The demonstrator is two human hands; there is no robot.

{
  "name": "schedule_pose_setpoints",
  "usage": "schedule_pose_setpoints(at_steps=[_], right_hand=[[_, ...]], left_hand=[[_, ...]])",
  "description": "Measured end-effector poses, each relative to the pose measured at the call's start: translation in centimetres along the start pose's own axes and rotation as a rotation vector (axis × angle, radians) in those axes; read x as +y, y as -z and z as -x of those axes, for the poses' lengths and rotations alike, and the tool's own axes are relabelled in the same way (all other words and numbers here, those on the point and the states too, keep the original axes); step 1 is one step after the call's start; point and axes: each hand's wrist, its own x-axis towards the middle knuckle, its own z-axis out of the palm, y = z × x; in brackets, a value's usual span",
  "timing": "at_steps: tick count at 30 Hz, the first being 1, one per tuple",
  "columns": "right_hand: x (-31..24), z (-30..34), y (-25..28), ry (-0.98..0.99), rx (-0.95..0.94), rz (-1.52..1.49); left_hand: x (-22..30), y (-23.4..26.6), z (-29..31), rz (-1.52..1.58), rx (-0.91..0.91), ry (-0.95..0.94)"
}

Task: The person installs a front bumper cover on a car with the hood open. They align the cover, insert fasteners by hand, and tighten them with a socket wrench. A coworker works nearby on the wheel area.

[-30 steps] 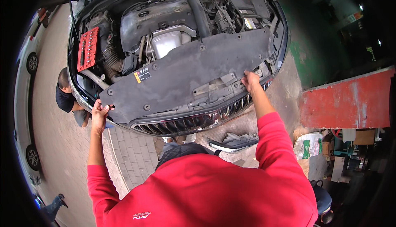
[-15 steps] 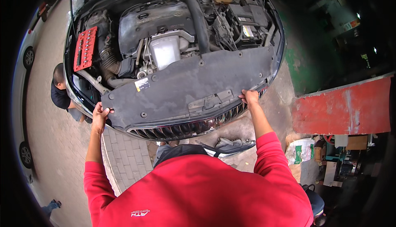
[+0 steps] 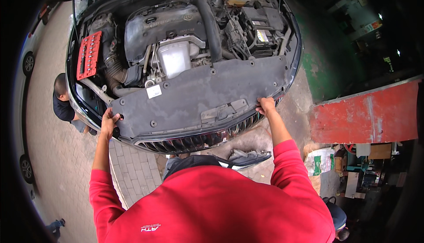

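Car [image 3: 174, 60] filled the middle, engine exposed. Cover panel [image 3: 194, 95], wide, flat and dark, lay across its near part, left to right, just far of the grille [image 3: 185, 143]. Engine cover [image 3: 163, 26] sat farther back, apart from the panel, so that side wasn't the tight one; the grille side was. Crouched person [image 3: 64, 110] on the left, close to the car's flank: I'd have avoided any sudden swing of the panel's left end. Red socket tray [image 3: 88, 55] rested at far left in the bay, clear of the panel; worth not jolting it loose. Left hand [image 3: 109, 121] pinched the panel's near left corner, thumb on top, fingers tucked out of sight. Right hand [image 3: 266, 106] looked to be pinching the near edge toward the right; its underside grip was hidden. The panel ran on past the right hand to the far right, so that end had no hand on it and probably wanted watching for flex. My read: even force from both hands, panel level, no twist, near edge guided parallel to the grille. White label [image 3: 153, 91] faced up on the left half. Fixing holes [image 3: 153, 123] were the alignment check: sight each one, don't force any.
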Motion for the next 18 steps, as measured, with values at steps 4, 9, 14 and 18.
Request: schedule_pose_setpoints(at_steps=[4,9,14,18], right_hand=[[0.8,0.6,0.4,0.035,-0.027,-0.027],[0.6,1.3,0.1,-0.023,-0.104,0.047],[0.2,1.5,-0.9,-0.016,-0.037,-0.005],[0.9,1.4,-1.4,0.054,0.027,-0.138]], left_hand=[[-0.1,1.2,1.2,0.008,-0.011,-0.076],[0.6,2.5,1.5,0.0,-0.023,-0.133],[-0.1,2.2,1.1,-0.085,-0.01,-0.047],[-1.1,2.4,0.4,-0.031,0.0,-0.067]])
